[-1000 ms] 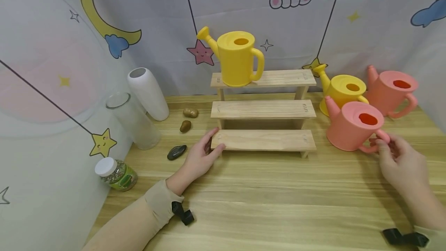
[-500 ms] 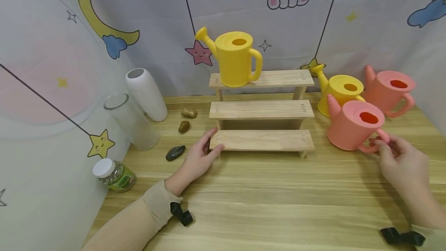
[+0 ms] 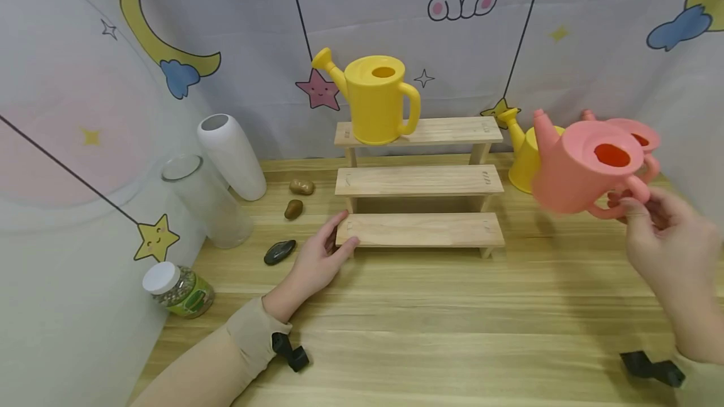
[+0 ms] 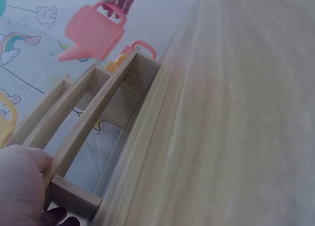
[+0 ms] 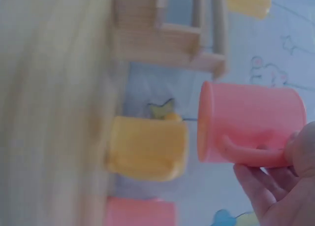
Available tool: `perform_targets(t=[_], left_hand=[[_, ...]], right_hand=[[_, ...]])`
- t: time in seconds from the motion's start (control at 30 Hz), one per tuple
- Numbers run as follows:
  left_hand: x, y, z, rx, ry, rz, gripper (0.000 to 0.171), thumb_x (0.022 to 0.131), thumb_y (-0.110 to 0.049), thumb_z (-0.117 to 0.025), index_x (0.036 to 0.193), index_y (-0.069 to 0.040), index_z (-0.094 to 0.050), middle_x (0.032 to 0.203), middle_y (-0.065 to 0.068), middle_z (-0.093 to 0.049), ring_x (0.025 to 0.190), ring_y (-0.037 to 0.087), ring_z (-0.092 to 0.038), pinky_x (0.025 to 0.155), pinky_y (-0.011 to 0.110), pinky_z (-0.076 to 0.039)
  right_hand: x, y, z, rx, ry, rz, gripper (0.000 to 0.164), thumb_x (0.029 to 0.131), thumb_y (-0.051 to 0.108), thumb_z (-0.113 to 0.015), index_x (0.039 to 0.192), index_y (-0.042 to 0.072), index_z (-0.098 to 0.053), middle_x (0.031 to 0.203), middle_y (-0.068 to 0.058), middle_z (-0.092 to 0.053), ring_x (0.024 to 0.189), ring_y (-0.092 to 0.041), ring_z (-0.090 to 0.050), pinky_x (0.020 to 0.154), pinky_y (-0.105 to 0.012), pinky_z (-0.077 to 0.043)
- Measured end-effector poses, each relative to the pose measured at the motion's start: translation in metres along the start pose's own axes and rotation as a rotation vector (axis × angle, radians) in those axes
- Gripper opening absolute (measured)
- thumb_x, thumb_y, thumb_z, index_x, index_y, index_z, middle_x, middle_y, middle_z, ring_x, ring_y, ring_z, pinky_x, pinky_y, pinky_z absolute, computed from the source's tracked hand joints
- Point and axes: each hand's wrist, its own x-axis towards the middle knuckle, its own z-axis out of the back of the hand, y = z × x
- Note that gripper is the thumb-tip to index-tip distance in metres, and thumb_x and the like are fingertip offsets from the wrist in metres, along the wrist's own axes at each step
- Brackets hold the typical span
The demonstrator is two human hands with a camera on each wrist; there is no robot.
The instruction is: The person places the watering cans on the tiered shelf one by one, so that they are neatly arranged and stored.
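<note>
My right hand (image 3: 670,237) holds a pink watering can (image 3: 588,168) by its handle, raised above the table at the right. Fingers and thumb curl round that handle in the right wrist view. My left hand (image 3: 313,259) grips the left end of the lowest step of a three-step wooden shelf (image 3: 421,229); the left wrist view has the thumb above the board and fingertips below it. On the top step stands a yellow watering can (image 3: 374,102). A second yellow watering can (image 3: 523,159) and another pink one (image 3: 647,134) stand behind the raised can, partly hidden by it.
Left of the shelf stand a white vase (image 3: 233,159) and a clear glass vase (image 3: 212,206). Two brown stones (image 3: 301,187) and a black stone (image 3: 279,252) lie nearby. A white-lidded jar (image 3: 183,291) is at the table's left edge. A printed curtain (image 3: 373,11) hangs behind.
My right hand has lifted the pink watering can off the table, up and slightly rightward. My left hand keeps its grip on the shelf. The head view has shifted slightly.
</note>
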Motion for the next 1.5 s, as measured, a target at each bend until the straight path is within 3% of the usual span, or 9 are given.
perform_targets(t=[0.17, 0.27, 0.3, 0.4, 0.6, 0.9, 1.17, 1.27, 1.5], left_hand=[[0.000, -0.001, 0.000, -0.015, 0.005, 0.003, 0.069, 0.099, -0.049, -0.064, 0.159, -0.023, -0.038, 0.163, 0.005, -0.041, 0.149, 0.018, -0.040, 0.119, 0.043, -0.042], [0.000, -0.001, 0.000, -0.023, 0.010, 0.010, 0.070, 0.100, -0.048, -0.064, 0.159, -0.023, -0.038, 0.163, 0.005, -0.040, 0.150, 0.017, -0.040, 0.120, 0.040, -0.041], [0.000, -0.001, 0.000, -0.023, 0.012, 0.010, 0.070, 0.100, -0.047, -0.064, 0.159, -0.023, -0.037, 0.163, 0.005, -0.040, 0.150, 0.017, -0.040, 0.120, 0.039, -0.040], [0.000, -0.001, 0.000, -0.016, 0.010, 0.005, 0.069, 0.100, -0.047, -0.064, 0.159, -0.022, -0.038, 0.163, 0.005, -0.041, 0.150, 0.017, -0.040, 0.120, 0.039, -0.041], [0.000, -0.001, 0.001, 0.001, 0.004, 0.003, 0.069, 0.100, -0.047, -0.064, 0.159, -0.022, -0.038, 0.163, 0.005, -0.041, 0.149, 0.017, -0.040, 0.119, 0.041, -0.041], [0.000, -0.001, 0.001, 0.003, -0.003, -0.025, 0.068, 0.101, -0.044, -0.064, 0.158, -0.019, -0.039, 0.162, 0.010, -0.042, 0.149, 0.022, -0.042, 0.118, 0.044, -0.043], [0.002, -0.001, 0.000, -0.003, -0.007, -0.022, 0.067, 0.100, -0.045, -0.065, 0.158, -0.020, -0.040, 0.162, 0.007, -0.043, 0.149, 0.019, -0.042, 0.118, 0.040, -0.042], [0.002, -0.001, 0.000, 0.008, -0.011, -0.018, 0.067, 0.100, -0.046, -0.064, 0.158, -0.021, -0.040, 0.162, 0.007, -0.043, 0.148, 0.018, -0.042, 0.118, 0.042, -0.043], [0.001, -0.001, 0.001, 0.026, -0.006, 0.004, 0.068, 0.100, -0.049, -0.064, 0.158, -0.023, -0.040, 0.162, 0.005, -0.043, 0.148, 0.017, -0.042, 0.118, 0.043, -0.044]], right_hand=[[0.025, 0.035, 0.000, 0.054, 0.001, -0.001, 0.037, 0.103, 0.027, -0.061, 0.129, 0.002, -0.069, 0.107, 0.023, -0.072, 0.078, 0.033, -0.048, 0.075, 0.009, -0.038], [0.040, 0.054, -0.005, 0.156, -0.001, 0.050, 0.032, 0.102, 0.025, -0.064, 0.126, 0.005, -0.071, 0.098, 0.045, -0.056, 0.079, 0.027, -0.057, 0.075, 0.007, -0.042], [0.045, 0.060, -0.007, 0.174, 0.002, 0.058, 0.032, 0.102, 0.025, -0.064, 0.126, 0.006, -0.071, 0.098, 0.044, -0.057, 0.079, 0.026, -0.058, 0.075, 0.006, -0.043], [0.058, 0.076, -0.014, 0.221, 0.018, 0.071, 0.031, 0.101, 0.025, -0.065, 0.124, 0.005, -0.072, 0.101, 0.032, -0.067, 0.080, 0.022, -0.062, 0.074, 0.003, -0.046], [0.083, 0.101, -0.031, 0.192, 0.138, -0.032, 0.037, 0.102, 0.037, -0.060, 0.130, 0.014, -0.070, 0.110, 0.005, -0.078, 0.080, 0.017, -0.063, 0.071, 0.001, -0.048], [0.107, 0.120, -0.062, 0.077, 0.244, -0.022, 0.045, 0.103, 0.047, -0.053, 0.134, 0.017, -0.067, 0.121, -0.011, -0.076, 0.080, 0.016, -0.055, 0.066, -0.002, -0.044], [0.112, 0.128, -0.076, 0.020, 0.281, -0.028, 0.048, 0.104, 0.049, -0.050, 0.139, 0.020, -0.064, 0.121, -0.003, -0.076, 0.086, 0.001, -0.063, 0.068, -0.001, -0.045], [0.113, 0.131, -0.079, 0.008, 0.301, -0.027, 0.048, 0.105, 0.049, -0.048, 0.142, 0.022, -0.062, 0.122, -0.001, -0.076, 0.093, -0.012, -0.065, 0.064, -0.007, -0.045], [0.116, 0.135, -0.084, 0.027, 0.334, -0.013, 0.045, 0.104, 0.049, -0.050, 0.133, 0.019, -0.067, 0.109, -0.006, -0.077, 0.087, -0.016, -0.061, 0.060, -0.017, -0.046]])
